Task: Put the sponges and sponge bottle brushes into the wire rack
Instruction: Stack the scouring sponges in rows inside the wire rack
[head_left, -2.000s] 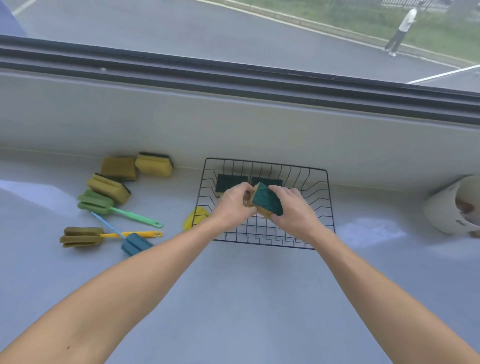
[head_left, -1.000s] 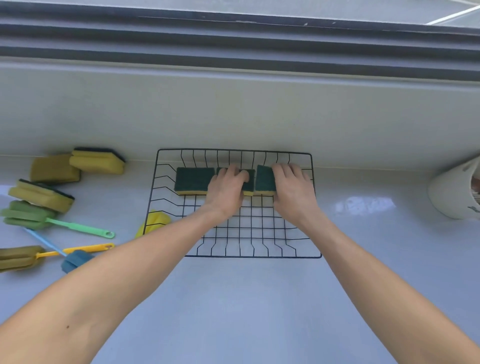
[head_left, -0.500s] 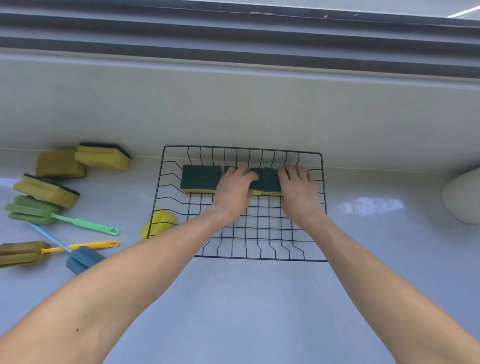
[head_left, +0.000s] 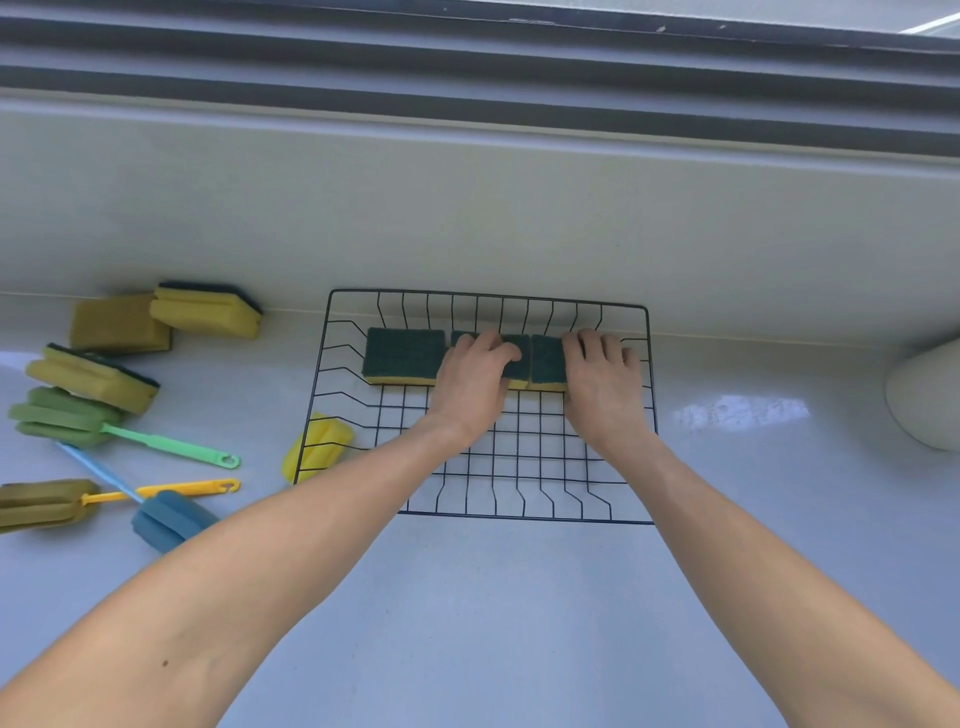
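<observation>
Green-topped sponges (head_left: 404, 355) fill the wire rack (head_left: 644, 364), left hand (head_left: 475, 387) and right hand (head_left: 597, 384) resting flat on them.

Pale grey countertop (head_left: 519, 623) meets cream upstand (head_left: 467, 218); dark window track (head_left: 467, 67) across top; daylight glare at right.

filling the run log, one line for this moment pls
stage: lining sponges | rack: three sponges, back row | left hand: on middle sponge | right hand: on right sponge | brushes: outside
</observation>
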